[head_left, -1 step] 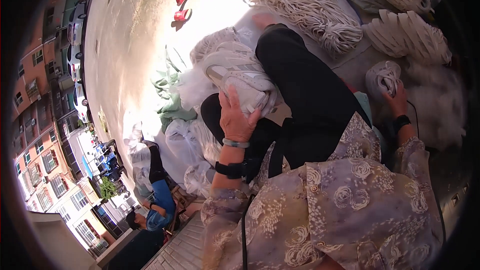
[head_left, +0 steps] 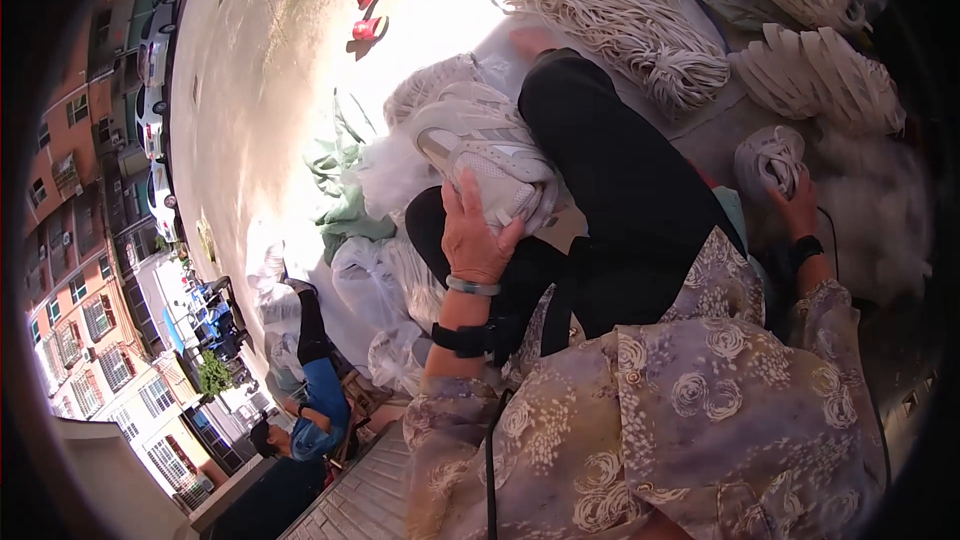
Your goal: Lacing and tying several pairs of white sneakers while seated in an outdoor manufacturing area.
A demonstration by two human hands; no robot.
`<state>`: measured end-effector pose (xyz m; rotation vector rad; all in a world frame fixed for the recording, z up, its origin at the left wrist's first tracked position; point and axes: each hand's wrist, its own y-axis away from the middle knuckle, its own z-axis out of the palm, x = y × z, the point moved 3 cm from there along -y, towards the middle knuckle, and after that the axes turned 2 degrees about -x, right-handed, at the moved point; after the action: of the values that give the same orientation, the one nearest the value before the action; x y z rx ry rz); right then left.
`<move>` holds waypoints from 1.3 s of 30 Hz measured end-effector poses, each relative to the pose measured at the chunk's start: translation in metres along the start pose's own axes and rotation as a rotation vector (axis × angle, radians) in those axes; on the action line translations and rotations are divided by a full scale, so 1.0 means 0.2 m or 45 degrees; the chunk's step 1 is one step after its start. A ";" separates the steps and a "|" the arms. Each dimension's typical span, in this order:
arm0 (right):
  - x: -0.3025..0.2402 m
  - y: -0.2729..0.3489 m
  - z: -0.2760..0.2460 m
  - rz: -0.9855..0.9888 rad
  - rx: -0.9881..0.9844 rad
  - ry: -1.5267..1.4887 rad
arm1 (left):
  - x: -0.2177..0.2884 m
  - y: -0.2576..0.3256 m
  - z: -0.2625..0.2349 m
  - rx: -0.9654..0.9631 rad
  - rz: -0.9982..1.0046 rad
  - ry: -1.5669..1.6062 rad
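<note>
Left hand (head_left: 478, 230) gripping white sneaker (head_left: 480, 145) on lap, fingers wrapped over its side. Right hand (head_left: 795, 202) closed on second sneaker (head_left: 768, 160) beside lace bundles (head_left: 640, 25). No visible shift (earlier view same instant). Red sandals (head_left: 368, 6) well apart.

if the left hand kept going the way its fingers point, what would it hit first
The left hand already rests on a white sneaker on the lap, fingers pointing up the picture. Going on, it would press into that shoe first; the white bags beyond seem farther off, though depth is unclear.
</note>
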<state>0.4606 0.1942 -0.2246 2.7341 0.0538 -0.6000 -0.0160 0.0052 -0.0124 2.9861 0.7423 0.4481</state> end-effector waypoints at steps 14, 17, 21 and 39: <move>-0.41 -0.06 -0.21 -0.641 0.322 -0.031 | -0.09 -0.12 -0.12 -0.048 0.054 0.189; -0.55 -0.15 -0.27 -0.470 0.106 -0.314 | -0.12 -0.14 -0.13 -0.097 0.064 0.225; -0.64 -0.25 -0.30 -0.547 0.118 -0.420 | -0.12 -0.17 -0.13 -0.192 0.045 0.284; -1.04 -0.21 -0.52 -0.830 0.087 -0.730 | 0.16 -0.05 -0.02 -0.108 -0.023 0.063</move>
<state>0.3096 0.2756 -0.0631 2.4609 0.8074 -1.5523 0.0060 0.0292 -0.0009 2.8974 0.7340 0.5401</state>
